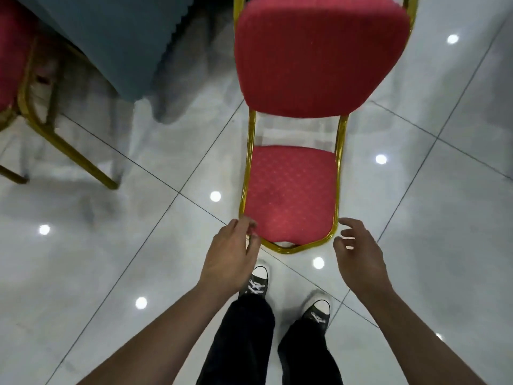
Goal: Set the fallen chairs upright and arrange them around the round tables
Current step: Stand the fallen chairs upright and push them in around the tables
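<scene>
A red padded chair [291,190] with a gold frame lies tipped on the glossy tile floor in front of me. Its backrest points toward me and its seat [319,51] is farther away. My left hand [233,257] is at the backrest's top left corner, with fingers and thumb curled round the gold frame there. My right hand [358,254] hovers just off the top right corner with fingers spread, holding nothing. A table draped in a grey-blue cloth [111,37] stands at the upper left.
A second red chair with gold legs [36,112] stands upright at the far left beside the draped table. My feet in black sneakers [256,282] are on the tiles just behind the fallen chair's backrest. Open floor lies to the right.
</scene>
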A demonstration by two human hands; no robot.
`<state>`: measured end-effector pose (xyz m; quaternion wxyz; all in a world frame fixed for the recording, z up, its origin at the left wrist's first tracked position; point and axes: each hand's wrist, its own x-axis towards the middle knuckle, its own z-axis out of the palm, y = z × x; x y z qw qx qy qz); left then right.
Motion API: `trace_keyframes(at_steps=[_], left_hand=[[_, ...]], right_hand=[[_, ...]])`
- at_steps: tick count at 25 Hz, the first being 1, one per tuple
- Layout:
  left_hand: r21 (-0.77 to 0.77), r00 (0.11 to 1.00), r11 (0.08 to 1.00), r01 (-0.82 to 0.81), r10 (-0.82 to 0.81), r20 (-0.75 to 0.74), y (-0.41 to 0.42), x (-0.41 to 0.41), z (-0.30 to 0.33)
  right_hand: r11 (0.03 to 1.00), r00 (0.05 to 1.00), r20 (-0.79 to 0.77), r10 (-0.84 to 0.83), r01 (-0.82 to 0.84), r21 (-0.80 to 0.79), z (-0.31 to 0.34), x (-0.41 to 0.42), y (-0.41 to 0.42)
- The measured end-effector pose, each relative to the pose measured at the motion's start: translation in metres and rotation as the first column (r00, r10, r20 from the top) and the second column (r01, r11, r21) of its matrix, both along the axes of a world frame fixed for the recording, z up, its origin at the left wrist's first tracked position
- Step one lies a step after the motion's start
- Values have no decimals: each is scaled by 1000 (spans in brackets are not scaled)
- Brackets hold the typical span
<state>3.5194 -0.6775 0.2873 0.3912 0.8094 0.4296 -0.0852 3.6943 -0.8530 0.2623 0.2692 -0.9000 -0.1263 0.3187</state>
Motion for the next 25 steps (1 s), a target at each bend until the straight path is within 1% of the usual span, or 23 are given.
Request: trace_keyframes(at_steps=[4,7,9,10,13,14,16,19,20,22,25], left_hand=[[-27,998,998,-54,53,-40,-8,7,-179],[-30,988,991,-132,129,-80,0,10,-287],[-34,969,974,-225,219,-114,16,12,-343],[-52,956,962,-269,260,-133,25,13,-365],[-204,948,929,-310,287,-134,38,17,-408],[-255,943,908,-332,311,-119,39,20,-414],[-280,928,885,-372,355,-112,40,21,-412],[-246,916,882,-401,377,-141,36,11,-378],[-235,916,886,-399,374,-147,32,3,-357],[-202,927,909,-366,336,-168,23,-7,-292],[-178,907,911,-372,317,-276,6,-16,-174]], right_hand=[[1000,1000,1,-5,5,12,-183,26,-18],[997,997,33,-68,68,-25,-292,45,-35],[984,988,59,-140,145,-99,-344,60,-40],[981,987,56,-152,158,-115,-366,67,-40],[986,985,-58,-161,158,-55,-411,84,-31],[984,979,-102,-178,176,-36,-417,87,-27],[980,968,-154,-198,198,-16,-412,88,-22],[992,985,-115,-125,123,-29,-372,81,-26],[994,990,-101,-97,92,-54,-350,76,-31],[993,992,-116,-54,41,-110,-289,69,-39],[973,977,-215,4,-53,-224,-172,71,-48]])
